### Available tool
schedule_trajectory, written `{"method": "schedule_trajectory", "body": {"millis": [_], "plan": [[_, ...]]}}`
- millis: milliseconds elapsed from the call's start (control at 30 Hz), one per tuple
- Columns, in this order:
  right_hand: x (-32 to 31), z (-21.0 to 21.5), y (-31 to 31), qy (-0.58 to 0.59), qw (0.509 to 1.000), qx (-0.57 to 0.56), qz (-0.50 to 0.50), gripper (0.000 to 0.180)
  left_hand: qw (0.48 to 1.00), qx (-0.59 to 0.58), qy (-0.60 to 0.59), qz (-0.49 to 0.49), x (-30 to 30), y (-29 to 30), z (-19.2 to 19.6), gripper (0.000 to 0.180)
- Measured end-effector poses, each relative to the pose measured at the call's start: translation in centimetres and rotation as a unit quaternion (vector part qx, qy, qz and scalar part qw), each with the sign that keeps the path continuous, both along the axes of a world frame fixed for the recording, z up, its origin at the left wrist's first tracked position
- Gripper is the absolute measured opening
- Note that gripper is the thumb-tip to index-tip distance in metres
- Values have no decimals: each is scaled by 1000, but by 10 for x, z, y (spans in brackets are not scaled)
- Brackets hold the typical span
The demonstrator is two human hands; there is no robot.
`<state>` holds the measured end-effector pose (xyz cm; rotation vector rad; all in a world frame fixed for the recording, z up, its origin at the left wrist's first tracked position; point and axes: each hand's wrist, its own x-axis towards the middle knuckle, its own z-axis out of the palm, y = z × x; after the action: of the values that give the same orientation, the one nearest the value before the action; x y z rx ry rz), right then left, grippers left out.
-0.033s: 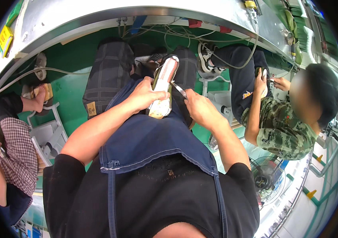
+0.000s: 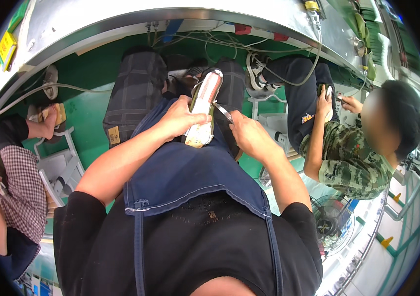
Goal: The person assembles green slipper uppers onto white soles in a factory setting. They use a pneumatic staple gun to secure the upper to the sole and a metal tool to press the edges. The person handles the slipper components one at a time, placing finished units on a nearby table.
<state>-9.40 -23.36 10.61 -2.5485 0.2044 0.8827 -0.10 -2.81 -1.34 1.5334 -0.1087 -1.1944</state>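
An unfinished shoe [image 2: 201,104] rests on my lap, its bottom turned up and its toe or heel end pointing away from me. The bottom is white with a reddish-brown strip in its far half, and olive material shows round the edge. My left hand [image 2: 179,118] is closed round its left side, with the thumb laid across the bottom. In my closed right hand [image 2: 249,133] is a slim metal hand tool [image 2: 223,111], perhaps a knife. Its tip meets the shoe's right edge; the handle is hidden in my fist.
A metal workbench [image 2: 121,19] curves across the front, with cables [image 2: 219,42] hanging beneath. At right a seated person [image 2: 355,153] handles another shoe, near a fan [image 2: 326,222]. Another person [image 2: 20,172] sits at left beside a grey stool [image 2: 62,167]. A yellow box [image 2: 6,49] lies on the bench.
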Motion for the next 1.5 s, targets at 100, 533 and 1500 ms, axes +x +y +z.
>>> {"method": "schedule_trajectory", "body": {"millis": [100, 533, 1500], "plan": [[2, 0, -3, 9, 1000, 0, 9, 22, 1000, -8, 12, 4, 0, 0, -1, 81], [11, 0, -12, 31, 999, -5, 31, 22, 1000, -5, 6, 0, 3, -3, -5, 82], [8, 8, 30, -147, 890, -340, 268, 21, 963, 141, 69, -218, 76, -46, 47, 78]]}}
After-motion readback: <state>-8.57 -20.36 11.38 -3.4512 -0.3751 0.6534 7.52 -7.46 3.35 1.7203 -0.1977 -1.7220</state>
